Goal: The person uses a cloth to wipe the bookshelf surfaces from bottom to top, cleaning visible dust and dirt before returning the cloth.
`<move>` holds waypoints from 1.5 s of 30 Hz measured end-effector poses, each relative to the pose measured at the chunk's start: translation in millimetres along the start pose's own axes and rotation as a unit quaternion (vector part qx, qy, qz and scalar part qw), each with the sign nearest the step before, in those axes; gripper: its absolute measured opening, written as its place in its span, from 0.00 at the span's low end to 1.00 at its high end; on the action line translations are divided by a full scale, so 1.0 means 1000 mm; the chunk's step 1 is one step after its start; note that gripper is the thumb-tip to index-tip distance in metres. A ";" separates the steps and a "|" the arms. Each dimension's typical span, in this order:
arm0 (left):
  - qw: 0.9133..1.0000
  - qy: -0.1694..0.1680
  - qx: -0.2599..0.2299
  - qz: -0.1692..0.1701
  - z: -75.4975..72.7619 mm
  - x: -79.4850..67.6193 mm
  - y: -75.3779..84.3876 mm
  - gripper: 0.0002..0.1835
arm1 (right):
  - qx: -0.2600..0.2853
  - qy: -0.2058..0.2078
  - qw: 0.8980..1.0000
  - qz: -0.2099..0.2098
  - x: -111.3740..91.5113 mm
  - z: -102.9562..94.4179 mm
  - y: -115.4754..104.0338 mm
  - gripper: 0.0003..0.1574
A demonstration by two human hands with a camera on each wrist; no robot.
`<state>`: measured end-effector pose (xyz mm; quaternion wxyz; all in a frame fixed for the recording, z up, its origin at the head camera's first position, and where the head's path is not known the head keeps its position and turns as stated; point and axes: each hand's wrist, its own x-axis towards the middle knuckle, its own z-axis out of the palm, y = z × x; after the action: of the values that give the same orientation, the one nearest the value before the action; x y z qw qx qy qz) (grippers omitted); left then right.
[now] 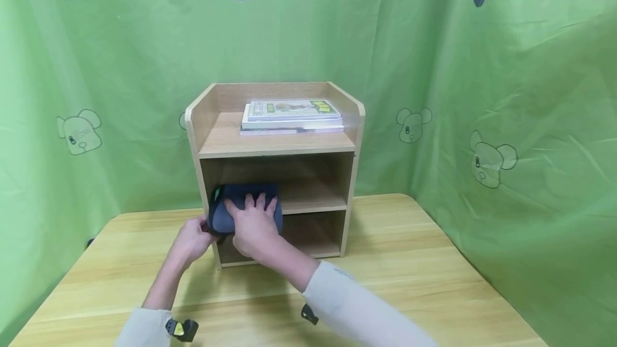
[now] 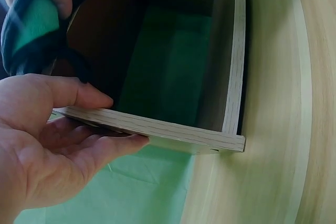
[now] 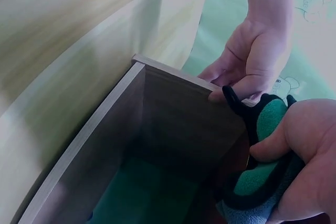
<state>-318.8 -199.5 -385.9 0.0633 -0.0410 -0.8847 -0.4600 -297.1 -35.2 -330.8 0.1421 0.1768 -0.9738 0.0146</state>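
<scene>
My right hand point(image 1: 255, 229) grips a thick cloth point(image 1: 244, 191), blue on one face and green on the other with dark edging, at the left end of the middle shelf board. In the right wrist view the cloth point(image 3: 270, 116) is bunched and folded under the thumb, its green side showing. My left hand point(image 1: 193, 237) pinches the front edge of the left side panel of a small wooden shelf point(image 1: 277, 146). The left wrist view has the thumb inside the panel point(image 2: 157, 129) and the fingers outside.
A stack of books point(image 1: 291, 117) lies on the shelf's top board. The shelf stands on a wood-grain table point(image 1: 409, 272), near its back edge. A green printed curtain point(image 1: 144, 68) hangs behind and at both sides.
</scene>
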 end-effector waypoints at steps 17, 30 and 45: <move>1.000 -0.008 0.010 0.005 0.001 -0.001 0.001 0.07 | 0.052 -0.028 0.998 -0.034 -0.024 -0.014 0.075 0.58; 1.000 -0.012 0.012 -0.004 0.001 -0.002 0.002 0.07 | 0.046 0.014 0.999 0.002 -0.038 -0.018 0.145 0.51; 1.000 -0.007 0.003 -0.007 0.001 -0.001 0.000 0.08 | 0.092 0.020 0.996 0.008 -0.014 -0.014 0.072 0.40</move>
<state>-317.6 -198.8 -386.9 0.0537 -0.0382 -0.8868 -0.4575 -305.9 38.4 -320.1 0.1449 0.1812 -0.9666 0.1091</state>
